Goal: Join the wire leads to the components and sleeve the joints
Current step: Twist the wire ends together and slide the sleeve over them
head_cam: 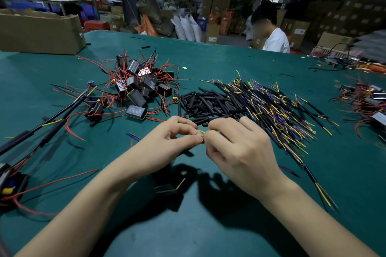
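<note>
at a green work table (pixel 208 52), we see both hands meet above the near middle: the left hand (pixel 167 142) and the right hand (pixel 236 148) each pinch, fingertips curled tight, a thin yellow wire lead (pixel 201 131) that shows only as a short stub between them. one open cardboard box (pixel 39 31) sits at the far left; its contents are hidden from us. three heaps lie beyond the hands: black box-shaped components (pixel 137 87) tangled in red and black wires at centre left, short black sleeves (pixel 206 102) in the middle, and black-jacketed leads (pixel 277 110) with yellow and blue ends at right (too many in each to count). one black component (pixel 171 185) lies on the table under the wrists. a person in white (pixel 273 37) sits at the far side.
</note>
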